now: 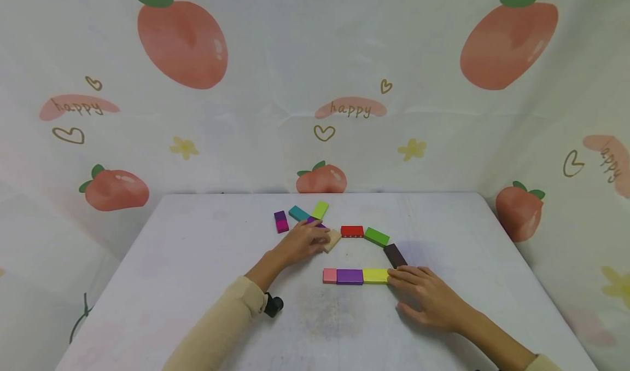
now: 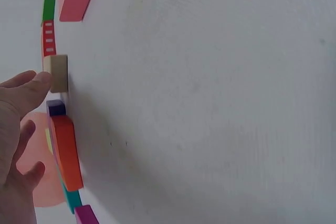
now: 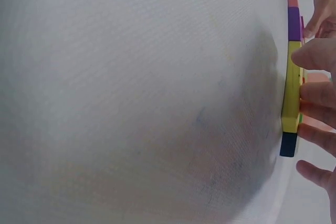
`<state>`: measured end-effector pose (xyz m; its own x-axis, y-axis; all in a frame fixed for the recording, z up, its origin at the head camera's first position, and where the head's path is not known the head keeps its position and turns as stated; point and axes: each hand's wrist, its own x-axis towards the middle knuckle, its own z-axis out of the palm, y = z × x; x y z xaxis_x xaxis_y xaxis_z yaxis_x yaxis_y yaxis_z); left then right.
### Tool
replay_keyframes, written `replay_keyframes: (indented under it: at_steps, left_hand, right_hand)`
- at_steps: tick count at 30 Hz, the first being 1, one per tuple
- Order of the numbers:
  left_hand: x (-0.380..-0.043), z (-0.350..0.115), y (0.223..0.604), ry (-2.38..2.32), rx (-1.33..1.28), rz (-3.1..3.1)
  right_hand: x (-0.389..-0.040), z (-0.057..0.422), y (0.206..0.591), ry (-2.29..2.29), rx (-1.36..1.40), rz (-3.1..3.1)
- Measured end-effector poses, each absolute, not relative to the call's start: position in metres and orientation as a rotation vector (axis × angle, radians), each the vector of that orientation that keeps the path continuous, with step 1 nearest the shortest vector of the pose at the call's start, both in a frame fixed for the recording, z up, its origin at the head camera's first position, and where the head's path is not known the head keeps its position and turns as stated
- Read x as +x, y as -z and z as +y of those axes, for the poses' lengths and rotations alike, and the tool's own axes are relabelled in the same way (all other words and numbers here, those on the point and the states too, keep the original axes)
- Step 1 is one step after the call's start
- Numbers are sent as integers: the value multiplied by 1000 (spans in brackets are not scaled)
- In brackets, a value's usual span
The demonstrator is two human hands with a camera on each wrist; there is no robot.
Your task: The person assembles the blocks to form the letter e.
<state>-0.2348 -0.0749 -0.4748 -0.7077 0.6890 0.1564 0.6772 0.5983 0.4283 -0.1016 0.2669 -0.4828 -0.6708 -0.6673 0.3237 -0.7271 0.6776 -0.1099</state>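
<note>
My left hand (image 1: 302,242) pinches a beige wooden block (image 1: 332,241) between thumb and finger, low over the table; the left wrist view shows the thumb against the block (image 2: 59,73). Beside it, an orange block (image 2: 65,153) appears in the left wrist view, hidden behind the hand in the head view. My right hand (image 1: 430,300) has its fingers extended, fingertips at the right end of a yellow block (image 1: 375,276). That block lines up with a purple block (image 1: 350,277) and a pink block (image 1: 330,276). A dark block (image 3: 288,144) stands at the row's end, under the right fingers.
A red block (image 1: 352,231), a green block (image 1: 377,237) and a dark brown block (image 1: 395,255) curve down to the right hand. Behind the left hand lie teal (image 1: 298,213), lime (image 1: 320,209) and magenta-purple (image 1: 281,222) blocks. A patterned cloth (image 1: 270,86) hangs behind the table (image 1: 197,261).
</note>
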Motion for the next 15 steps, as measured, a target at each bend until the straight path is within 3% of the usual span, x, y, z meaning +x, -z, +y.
replay_keyframes:
  at_steps: [15]
  left_hand:
    - [-232, -120, 474, -578, 995, 2928]
  right_hand:
    - [-102, 265, 481, -312, 1110, -2666]
